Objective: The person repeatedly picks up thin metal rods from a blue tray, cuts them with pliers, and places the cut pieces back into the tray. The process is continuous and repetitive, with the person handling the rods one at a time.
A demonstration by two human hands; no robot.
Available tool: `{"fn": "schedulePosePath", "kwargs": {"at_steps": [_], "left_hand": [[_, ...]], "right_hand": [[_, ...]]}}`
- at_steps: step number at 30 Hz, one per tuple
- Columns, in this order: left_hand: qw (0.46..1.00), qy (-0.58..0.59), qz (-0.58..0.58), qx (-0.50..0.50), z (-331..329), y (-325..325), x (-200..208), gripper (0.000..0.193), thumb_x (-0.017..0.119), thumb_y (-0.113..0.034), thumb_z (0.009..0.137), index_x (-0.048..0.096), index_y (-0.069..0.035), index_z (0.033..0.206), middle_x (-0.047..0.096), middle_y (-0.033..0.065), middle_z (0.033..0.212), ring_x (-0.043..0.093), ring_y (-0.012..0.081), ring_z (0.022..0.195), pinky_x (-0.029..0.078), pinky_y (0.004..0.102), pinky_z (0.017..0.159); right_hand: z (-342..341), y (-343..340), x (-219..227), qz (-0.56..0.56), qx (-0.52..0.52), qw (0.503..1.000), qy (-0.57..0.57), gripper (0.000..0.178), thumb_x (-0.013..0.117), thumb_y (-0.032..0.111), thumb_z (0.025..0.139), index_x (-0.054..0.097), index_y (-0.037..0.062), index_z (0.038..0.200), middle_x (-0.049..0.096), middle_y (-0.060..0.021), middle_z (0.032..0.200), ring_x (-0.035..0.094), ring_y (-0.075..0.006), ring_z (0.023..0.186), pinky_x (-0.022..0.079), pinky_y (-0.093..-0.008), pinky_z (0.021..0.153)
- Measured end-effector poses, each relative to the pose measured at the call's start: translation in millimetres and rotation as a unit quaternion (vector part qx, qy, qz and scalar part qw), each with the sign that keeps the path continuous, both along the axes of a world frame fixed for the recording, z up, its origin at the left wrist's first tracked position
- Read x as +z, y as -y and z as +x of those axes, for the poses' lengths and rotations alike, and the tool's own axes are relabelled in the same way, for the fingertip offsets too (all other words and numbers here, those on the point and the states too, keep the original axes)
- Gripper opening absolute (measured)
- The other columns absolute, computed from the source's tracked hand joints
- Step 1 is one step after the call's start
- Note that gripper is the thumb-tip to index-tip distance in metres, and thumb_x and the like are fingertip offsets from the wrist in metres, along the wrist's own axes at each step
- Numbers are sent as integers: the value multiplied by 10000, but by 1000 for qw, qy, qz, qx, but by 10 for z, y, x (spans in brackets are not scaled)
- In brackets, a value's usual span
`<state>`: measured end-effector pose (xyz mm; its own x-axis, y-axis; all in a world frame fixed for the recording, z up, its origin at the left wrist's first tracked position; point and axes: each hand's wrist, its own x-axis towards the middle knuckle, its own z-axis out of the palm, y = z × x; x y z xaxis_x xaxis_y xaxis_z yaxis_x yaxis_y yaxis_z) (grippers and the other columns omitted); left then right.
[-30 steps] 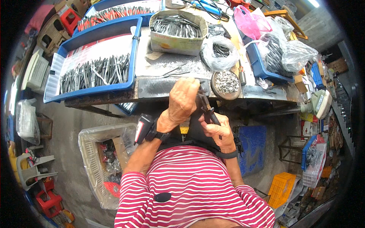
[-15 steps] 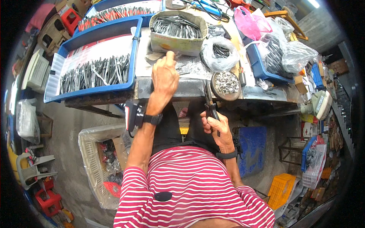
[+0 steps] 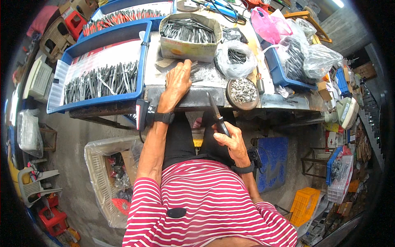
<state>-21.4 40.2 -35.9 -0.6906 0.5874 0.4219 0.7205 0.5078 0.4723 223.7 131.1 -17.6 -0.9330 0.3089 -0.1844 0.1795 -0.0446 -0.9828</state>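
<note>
Two hands busy: left hand [image 3: 177,80] flat on worktop [image 3: 197,99] parts, fingers spread; right hand [image 3: 231,140] fingers grip pliers [image 3: 217,115], which could slip.

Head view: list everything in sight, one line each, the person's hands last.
blue trays: two, blue, bench left, holding grey metal pieces
cardboard box: one, tan, bench centre, full of dark metal pieces
clear bags: several, bench right, dark parts inside
round dish: one, bench edge, small silvery parts
pink bag: one, back right
basket: one, pale, floor left
yellow crate: one, floor right
left hand: flat on bench, by loose pieces
right hand: below bench edge, gripping dark tool
</note>
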Motion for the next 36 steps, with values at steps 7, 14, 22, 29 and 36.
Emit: {"fn": "schedulePosePath", "kwargs": {"at_steps": [7,14,22,29,36], "left_hand": [[999,4,-42,29,27,45,4,207,516,-14,787,528,-41,992,567,192,920,577,406,844,458,488,695],[998,-4,-42,38,30,17,-14,186,519,-24,788,550,-34,971,555,195,900,582,404,835,471,479,681],[981,-4,183,67,122,95,189,167,540,30,749,553,-6,912,546,189,890,580,374,800,474,448,674],[841,385,379,-33,682,344,548,146,638,-154,862,606,-14,883,517,-35,660,432,49,566,345,212,498],[592,625,489,-142,917,370,564,142,614,-81,863,570,-5,975,584,39,769,398,24,526,275,145,409]], "right_hand": [[-38,31,72,97,-6,995,-9,404,695,324,779,605,0,1004,466,23,717,396,-83,644,350,-243,585],[-35,74,71,102,-12,995,3,388,718,262,779,593,-8,1028,464,28,719,400,-76,642,360,-232,580],[-51,70,27,140,-41,988,-41,435,736,266,763,573,-23,1045,507,-6,758,446,-88,661,403,-247,613],[-50,144,93,265,-96,956,-78,473,748,200,739,510,-18,1085,505,-61,801,475,-136,662,419,-271,592],[-121,178,143,452,-119,866,-177,503,757,111,673,504,-11,1090,522,-154,843,544,-296,708,456,-367,640]]}}
